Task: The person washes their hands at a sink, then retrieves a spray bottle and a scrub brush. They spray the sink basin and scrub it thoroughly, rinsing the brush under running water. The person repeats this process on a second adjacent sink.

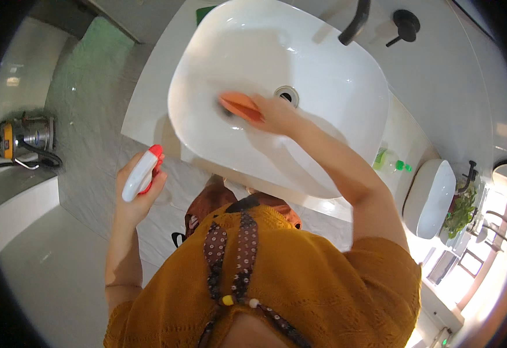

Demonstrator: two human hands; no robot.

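In my left hand (136, 194), fingers wrapped round it, is a spray bottle (139, 176) with a white head and a red nozzle and trigger; its lower body is hidden. The bottle is off the front left edge of the counter. My right hand (276, 115) reaches over the white washbasin (334, 104) and grips an orange cloth (239, 105), slightly blurred, whose exact kind is hard to make out. The cloth lies against or just over the basin's left inner surface. Just beyond my right hand is the round drain (287, 94).
A black wall spout (355, 26) and a black tap handle (405, 28) project beyond the basin. A clear bottle with a green cap (390, 161) stands on the counter at the right, near a second white basin (430, 198) and a green plant (461, 211). A vacuum cleaner (27, 139) sits far left.
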